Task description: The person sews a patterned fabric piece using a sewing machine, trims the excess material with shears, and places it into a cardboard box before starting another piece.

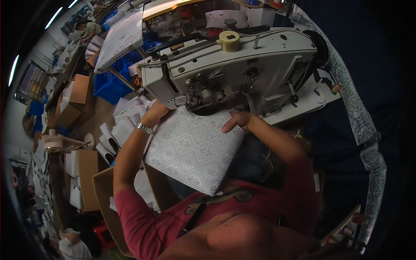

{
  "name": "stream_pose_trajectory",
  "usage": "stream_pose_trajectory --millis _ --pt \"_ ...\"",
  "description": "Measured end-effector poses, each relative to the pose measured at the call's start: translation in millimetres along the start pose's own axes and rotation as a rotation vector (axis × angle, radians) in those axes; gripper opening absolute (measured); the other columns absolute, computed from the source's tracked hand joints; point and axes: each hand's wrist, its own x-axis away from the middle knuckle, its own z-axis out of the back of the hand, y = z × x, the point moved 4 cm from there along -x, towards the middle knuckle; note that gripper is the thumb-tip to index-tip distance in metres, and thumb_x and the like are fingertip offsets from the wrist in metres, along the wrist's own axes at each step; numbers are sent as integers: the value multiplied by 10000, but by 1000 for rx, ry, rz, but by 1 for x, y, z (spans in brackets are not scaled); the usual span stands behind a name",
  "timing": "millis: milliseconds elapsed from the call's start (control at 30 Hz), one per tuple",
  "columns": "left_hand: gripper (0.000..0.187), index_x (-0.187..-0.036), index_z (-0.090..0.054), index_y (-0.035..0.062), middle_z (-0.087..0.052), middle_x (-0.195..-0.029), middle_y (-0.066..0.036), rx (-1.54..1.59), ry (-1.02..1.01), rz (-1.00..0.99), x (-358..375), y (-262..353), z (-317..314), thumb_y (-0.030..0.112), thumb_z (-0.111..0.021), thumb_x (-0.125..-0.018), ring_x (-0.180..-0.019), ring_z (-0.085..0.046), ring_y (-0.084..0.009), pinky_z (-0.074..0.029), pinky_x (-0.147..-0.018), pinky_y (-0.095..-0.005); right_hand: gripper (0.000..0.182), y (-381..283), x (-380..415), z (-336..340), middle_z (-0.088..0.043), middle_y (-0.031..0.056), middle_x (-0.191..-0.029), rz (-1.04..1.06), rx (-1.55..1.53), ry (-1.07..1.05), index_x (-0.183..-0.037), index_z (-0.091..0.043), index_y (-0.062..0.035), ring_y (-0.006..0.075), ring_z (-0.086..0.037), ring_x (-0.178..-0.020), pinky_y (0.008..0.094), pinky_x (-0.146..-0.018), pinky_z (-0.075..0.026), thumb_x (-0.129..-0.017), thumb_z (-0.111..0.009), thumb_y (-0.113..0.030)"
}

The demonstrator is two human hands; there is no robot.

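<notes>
A pale grey-white fabric piece (190, 149) with a geometric pattern hangs between my hands, its curved upper edge against the sewing machine (234, 65). My left hand (159, 112), below a metal wristwatch (144, 128), grips the piece's upper left corner close to the machine's needle end; its fingertips are partly hidden. At the upper right corner my right hand (238, 121) pinches the fabric, thumb on top and fingers underneath. The lower corner of the piece points down towards my lap. The needle and presser foot are hidden from view.
An open cardboard box (104, 190) stands left of my lap, with white pieces inside. More white pieces (130, 110) are piled beside the machine, near a blue crate (113, 82). Patterned cloth (353, 95) runs down the right side. Other people (89, 30) sit farther left.
</notes>
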Motion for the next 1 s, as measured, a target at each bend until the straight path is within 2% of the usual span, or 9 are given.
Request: stream_pose_trajectory --millis 67,133,233,333,467,567,767,900,1000 --pt "367 -1280 -611 33 -629 -1268 -63 -34 -8 -12 1 10 -1 139 -682 -935 -1113 -597 -145 -484 -951 -287 692 -3 3 -10 -615 179 -1310 0 0 26 -1399 -497 27 303 -610 -1195 397 -1059 -459 -741 -713 24" --pt "423 -1347 -557 36 -599 -1331 -84 -119 -62 -169 5 20 -1 175 -655 -959 -1171 -589 -155 -484 -994 -304 721 -3 2 -17 -614 181 -1312 0 2 52 -1401 -493 24 305 -601 -1212 400 -1071 -445 -716 -714 31" --pt "489 -1423 -487 39 -558 -1403 -102 -94 -100 -101 1 26 4 190 -625 -979 -1244 -560 -176 -469 -1047 -346 687 -2 -4 -25 -629 167 -1287 -4 -51 19 -1383 -513 14 290 -617 -1184 391 -1053 -462 -727 -712 58" --pt "409 -1318 -585 11 -636 -1267 -85 106 -69 -169 -13 9 12 166 -661 -946 -1113 -598 -142 -500 -924 -298 676 0 -7 -26 -631 160 -1285 41 15 68 -1386 -517 5 281 -622 -1177 389 -1053 -464 -741 -705 79" --pt "415 -1312 -588 10 -637 -1266 -93 133 -117 -282 -39 -19 28 157 -680 -935 -1109 -606 -151 -512 -924 -311 676 20 -21 -12 -619 152 -1310 -7 -24 69 -1403 -504 -1 271 -606 -1208 391 -1059 -460 -760 -693 89" --pt "519 -1513 -374 72 -458 -1510 -124 60 -180 -315 -62 -41 41 185 -532 -1032 -1336 -493 -209 -449 -1083 -361 684 28 -26 -6 -606 151 -1334 0 12 75 -1418 -490 -5 267 -590 -1232 390 -1068 -452 -770 -686 91" --pt "531 -1518 -366 87 -443 -1516 -127 -220 -44 -514 -101 -47 56 201 -534 -1028 -1346 -477 -218 -426 -1103 -376 699 23 -30 -25 -580 138 -1370 103 76 34 -1453 -455 -15 255 -554 -1274 380 -1096 -416 -802 -705 30" --pt "537 -1505 -382 80 -459 -1498 -132 -321 56 -521 -104 -24 50 209 -555 -1014 -1335 -484 -221 -427 -1096 -375 803 22 -35 -37 -512 135 -1450 114 46 11 -1519 -349 -23 261 -513 -1319 385 -1114 -396 -800 -705 34" --pt "542 -1496 -393 75 -471 -1484 -135 -363 100 -497 -104 -19 45 215 -571 -1003 -1327 -489 -224 -428 -1091 -374 772 23 -39 -48 -507 136 -1448 153 29 -6 -1511 -347 -13 247 -512 -1318 377 -1106 -406 -827 -702 31"
